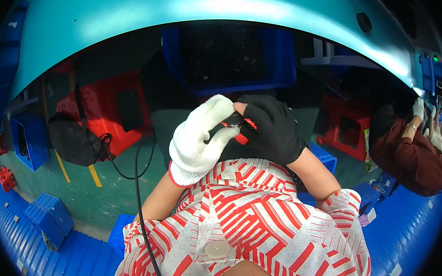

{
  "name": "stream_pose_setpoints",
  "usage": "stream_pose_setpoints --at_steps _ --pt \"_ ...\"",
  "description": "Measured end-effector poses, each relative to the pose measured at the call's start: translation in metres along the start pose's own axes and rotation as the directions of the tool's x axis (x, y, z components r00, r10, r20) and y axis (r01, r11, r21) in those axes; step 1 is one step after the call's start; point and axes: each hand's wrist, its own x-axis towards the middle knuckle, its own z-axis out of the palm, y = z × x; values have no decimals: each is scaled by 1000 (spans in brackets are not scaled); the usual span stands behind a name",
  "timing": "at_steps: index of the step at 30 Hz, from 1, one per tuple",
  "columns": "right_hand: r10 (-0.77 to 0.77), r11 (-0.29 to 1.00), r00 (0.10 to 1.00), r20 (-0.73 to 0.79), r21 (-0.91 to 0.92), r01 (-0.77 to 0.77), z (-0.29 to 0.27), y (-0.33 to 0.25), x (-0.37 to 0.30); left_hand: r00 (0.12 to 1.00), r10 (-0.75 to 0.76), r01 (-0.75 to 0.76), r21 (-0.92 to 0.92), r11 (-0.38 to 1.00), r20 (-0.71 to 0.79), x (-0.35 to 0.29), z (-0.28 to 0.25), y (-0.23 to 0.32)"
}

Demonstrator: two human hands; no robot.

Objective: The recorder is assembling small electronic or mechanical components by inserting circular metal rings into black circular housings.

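My left hand [200,134], in a white knit glove, pinches a small dark round part [234,119] between thumb and fingers, in front of my chest. My right hand [272,127], in a black glove with a bare thumb tip, closes on the same area from the other side. Its thumb meets the left fingertips at the top of the part. Bits of a bright red piece [241,139] show below and beside the part, under the right fingers; its kind is hidden. Both hands are held above my lap, apart from the table.
A teal table [197,5] curves across the far side. Beneath it stands a blue bin [282,58] holding dark pieces. Red stools [107,102] stand left and right, a black bag [72,139] by the left one. A black cable [142,213] hangs beside my left arm. Another person [414,146] works at right.
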Motion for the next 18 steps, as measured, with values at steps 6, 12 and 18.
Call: stream_pose_setpoints --at_steps 6,12,18 --pt "-204 979 968 -149 -34 201 4 2 -5 984 179 -179 110 978 6 -4 -5 -9" --pt "-273 962 949 -159 -75 264 2 0 -5 904 260 -226 136 965 -340 -14 9 -12" --pt "-225 974 973 -52 -34 223 1 3 -2 974 227 -220 175 960 -17 -10 -4 -11"
